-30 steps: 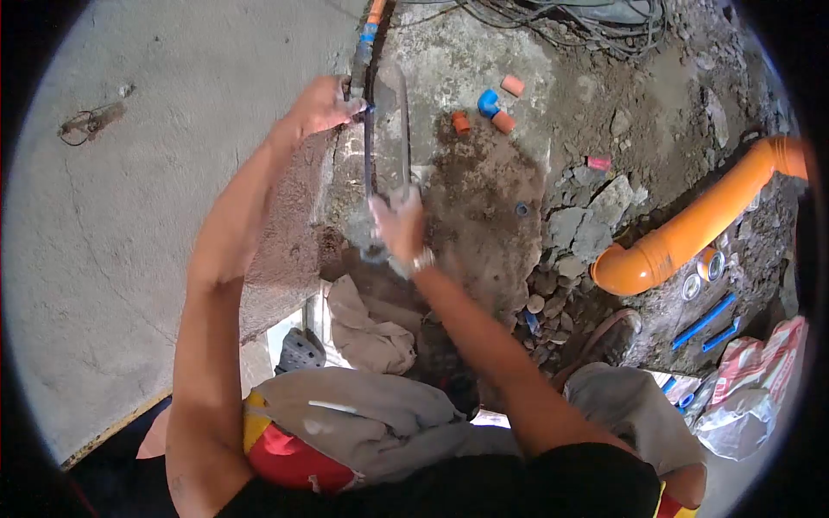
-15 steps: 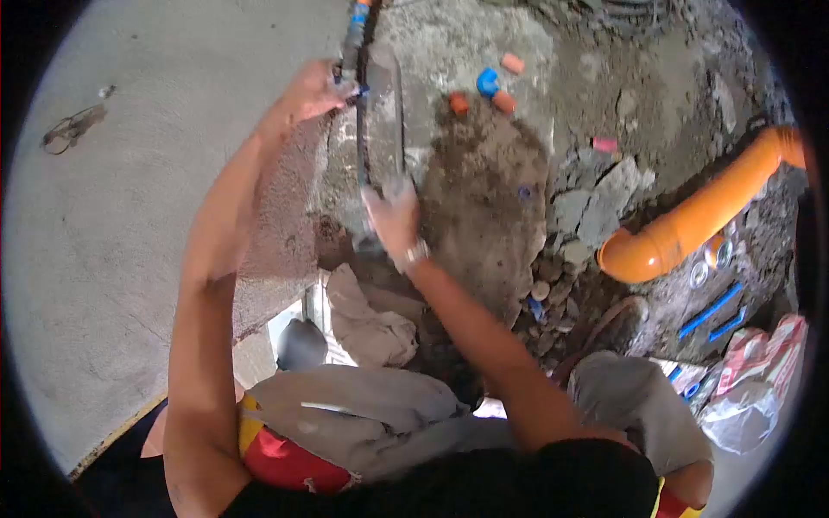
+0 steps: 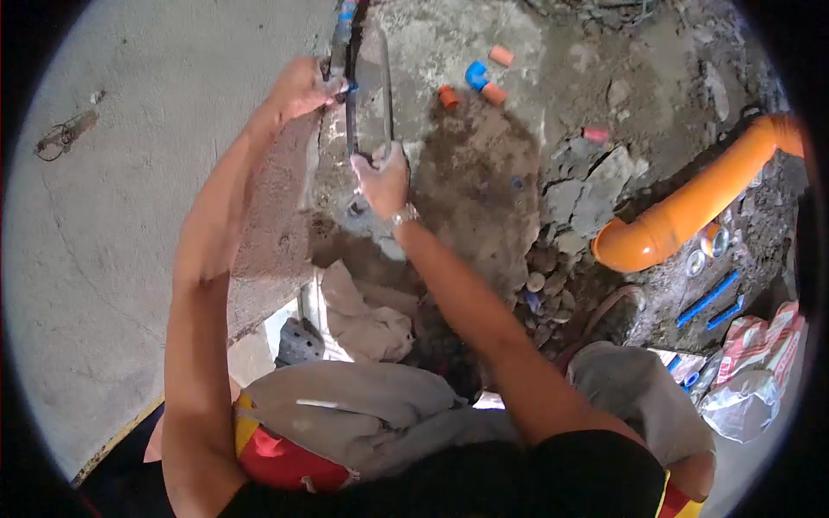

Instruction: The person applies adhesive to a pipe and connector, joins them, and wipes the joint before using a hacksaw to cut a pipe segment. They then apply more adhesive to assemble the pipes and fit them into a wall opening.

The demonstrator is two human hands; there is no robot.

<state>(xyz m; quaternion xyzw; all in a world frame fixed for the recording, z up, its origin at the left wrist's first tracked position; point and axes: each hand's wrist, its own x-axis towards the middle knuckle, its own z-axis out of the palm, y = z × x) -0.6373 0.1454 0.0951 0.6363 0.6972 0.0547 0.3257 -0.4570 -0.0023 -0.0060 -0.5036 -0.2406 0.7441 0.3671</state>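
Observation:
My left hand (image 3: pixel 304 88) is closed at the wall's edge, its fingers around the lower end of a narrow pipe (image 3: pixel 343 33) that is dark with a blue and orange part at the top. A small blue piece shows at my fingertips. My right hand (image 3: pixel 382 180), with a watch at the wrist, grips the near end of a hacksaw (image 3: pixel 388 95). The saw's thin grey frame points away from me, and its dark blade side runs close beside my left fingertips. My right fingers hide the saw's handle.
Orange pipe pieces (image 3: pixel 447 97) and a blue elbow fitting (image 3: pixel 476 76) lie on the concrete ahead. To the right are a large orange drain pipe (image 3: pixel 682 224), broken rubble (image 3: pixel 596 194), blue strips (image 3: pixel 708 299) and a plastic bag (image 3: pixel 747 380). A plastered wall (image 3: pixel 112 224) rises at left.
My right hand has moved forward with the hacksaw, closer to my left hand. The left hand keeps its hold on the pipe, and the whole view has shifted slightly.

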